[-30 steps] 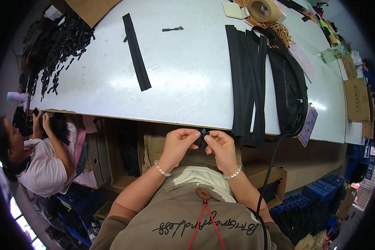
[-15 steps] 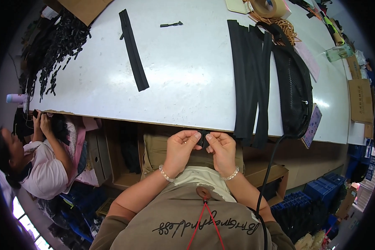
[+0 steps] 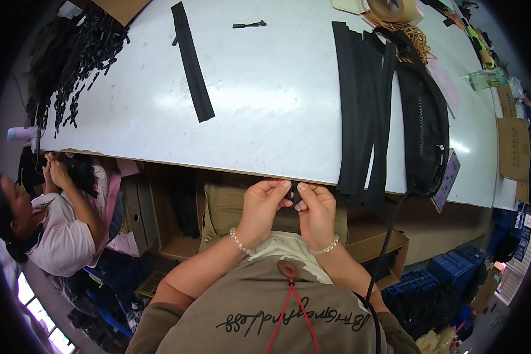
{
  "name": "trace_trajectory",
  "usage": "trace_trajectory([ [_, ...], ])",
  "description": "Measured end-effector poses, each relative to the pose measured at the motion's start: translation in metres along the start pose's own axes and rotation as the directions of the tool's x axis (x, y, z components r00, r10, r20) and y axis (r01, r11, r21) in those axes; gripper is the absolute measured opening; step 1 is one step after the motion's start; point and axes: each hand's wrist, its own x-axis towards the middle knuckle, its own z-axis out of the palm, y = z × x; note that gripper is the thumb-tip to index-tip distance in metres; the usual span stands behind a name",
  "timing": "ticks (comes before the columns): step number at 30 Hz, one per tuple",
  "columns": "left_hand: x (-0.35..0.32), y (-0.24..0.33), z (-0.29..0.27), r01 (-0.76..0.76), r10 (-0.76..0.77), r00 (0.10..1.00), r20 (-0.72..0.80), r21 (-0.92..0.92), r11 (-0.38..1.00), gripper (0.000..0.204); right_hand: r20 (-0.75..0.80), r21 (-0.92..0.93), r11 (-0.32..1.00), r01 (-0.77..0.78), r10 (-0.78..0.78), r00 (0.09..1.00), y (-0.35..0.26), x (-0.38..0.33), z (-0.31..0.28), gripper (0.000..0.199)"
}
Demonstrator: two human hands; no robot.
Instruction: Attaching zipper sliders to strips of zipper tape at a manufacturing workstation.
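Note:
Just off the near table edge, my left hand (image 3: 264, 207) and my right hand (image 3: 317, 213) meet with their fingertips almost touching. Both are closed in a pinch on a short black strip (image 3: 295, 190), which looks like the end of a zipper tape; the fingers cover most of it. Farther up the table lies a long black zipper tape (image 3: 193, 65). A small black zipper pull (image 3: 249, 25) rests to its right. Several long black zipper tapes (image 3: 354, 112) lie side by side on the right, their near ends hanging past the edge.
A black zippered bag (image 3: 420, 118) and a phone-like flat thing (image 3: 446, 180) lie at the right. Beyond are a tape roll (image 3: 389, 8) and tan cords (image 3: 412, 44). A heap of black pulls (image 3: 82, 59) covers the far left. A co-worker (image 3: 65, 236) sits at left.
My fingers have shifted on the black strip, the right hand turning slightly. The table's things appear a little higher and farther right. The co-worker's hands have moved slightly.

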Motion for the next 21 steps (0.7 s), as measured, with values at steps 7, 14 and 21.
trace_trajectory([
  [7, -0.018, 0.006, -0.007, -0.253, 0.238, 0.96, 0.146, 0.096, 0.963, 0.01, 0.313, -0.203, 0.915, 0.349, -0.277, 0.908, -0.015, -0.015, -0.004, 0.008],
  [14, -0.026, 0.009, -0.007, -0.588, 0.524, 0.786, 0.329, 0.132, 0.798, 0.01, 0.439, -0.258, 0.8, 0.542, -0.402, 0.804, -0.027, -0.029, 0.001, 0.012],
  [21, -0.03, 0.01, -0.004, -0.602, 0.531, 0.772, 0.35, 0.134, 0.787, 0.01, 0.431, -0.245, 0.8, 0.548, -0.417, 0.801, -0.028, -0.031, 0.0, 0.012],
])
